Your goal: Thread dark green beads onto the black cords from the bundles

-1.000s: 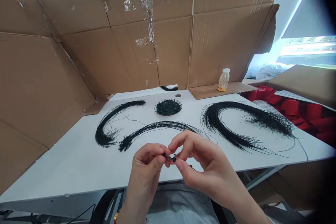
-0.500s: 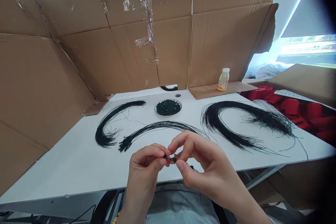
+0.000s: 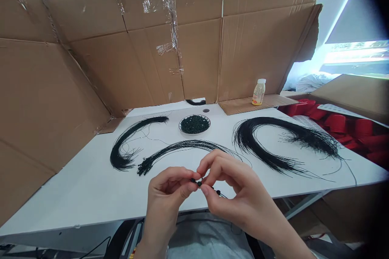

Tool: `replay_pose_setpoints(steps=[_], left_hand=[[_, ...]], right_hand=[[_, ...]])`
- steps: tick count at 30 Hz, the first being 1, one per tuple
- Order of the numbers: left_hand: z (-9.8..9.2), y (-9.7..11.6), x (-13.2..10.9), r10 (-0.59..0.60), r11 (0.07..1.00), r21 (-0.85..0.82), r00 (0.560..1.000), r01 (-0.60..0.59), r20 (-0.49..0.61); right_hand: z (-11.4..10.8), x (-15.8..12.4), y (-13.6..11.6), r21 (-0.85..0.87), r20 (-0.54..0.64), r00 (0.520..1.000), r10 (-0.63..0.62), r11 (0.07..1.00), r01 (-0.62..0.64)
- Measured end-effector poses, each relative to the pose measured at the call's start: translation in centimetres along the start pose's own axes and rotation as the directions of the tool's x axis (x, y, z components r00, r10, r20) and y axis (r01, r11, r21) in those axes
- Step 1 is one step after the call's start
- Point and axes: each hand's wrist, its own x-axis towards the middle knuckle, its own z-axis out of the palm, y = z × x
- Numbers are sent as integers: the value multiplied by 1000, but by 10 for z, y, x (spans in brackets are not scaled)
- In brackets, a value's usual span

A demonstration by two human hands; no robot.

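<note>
My left hand [image 3: 170, 191] pinches a thin dark cord with small black beads [image 3: 199, 183] between thumb and index finger. My right hand [image 3: 235, 188] grips the same cord close by, its fingertips nearly meeting the left ones. One bead shows in the narrow gap between the hands. Another bead [image 3: 218, 192] on a dark strand emerges under my right fingers. Both hands are held above the table's front edge. Just beyond them a bundle of dark cords [image 3: 188, 144] lies in an arc, with beadlike tips clustered at its left end. My fingers cover part of the held piece.
A bowl [image 3: 194, 133] of small dark green pieces stands mid-table [image 3: 100, 186]. Dark strand bundles curve at left [image 3: 117, 156] and right [image 3: 247, 137]. Cardboard walls [image 3: 146, 60] enclose the back and left. A bottle [image 3: 259, 92] stands back right; red pots [image 3: 336, 123] lie beyond the right edge.
My right hand has shifted slightly left, bringing its fingertips closer to my left hand. The bead between them and the one below my right fingers moved a little left too.
</note>
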Motion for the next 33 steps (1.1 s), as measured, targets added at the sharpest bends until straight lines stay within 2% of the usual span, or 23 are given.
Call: replay_pose_setpoints(steps=[13, 19, 27, 30, 33], left_hand=[[-3, 3, 3, -70, 998, 4, 997, 70, 17], [-2, 8, 4, -77, 994, 81, 997, 78, -12], [7, 18, 0, -140, 984, 104, 990, 142, -29], [3, 18, 1, -99, 981, 163, 994, 106, -51], [-2, 13, 4, -8, 976, 219, 1000, 4, 18]], right_hand=[[0, 3, 1, -8, -16, 999, 30, 1000, -30], [-8, 4, 0, -173, 82, 997, 8, 985, 6], [-11, 7, -4, -111, 122, 992, 7, 994, 6], [-12, 8, -5, -95, 132, 991, 19, 995, -7], [-14, 10, -1, -128, 112, 994, 2, 992, 12]])
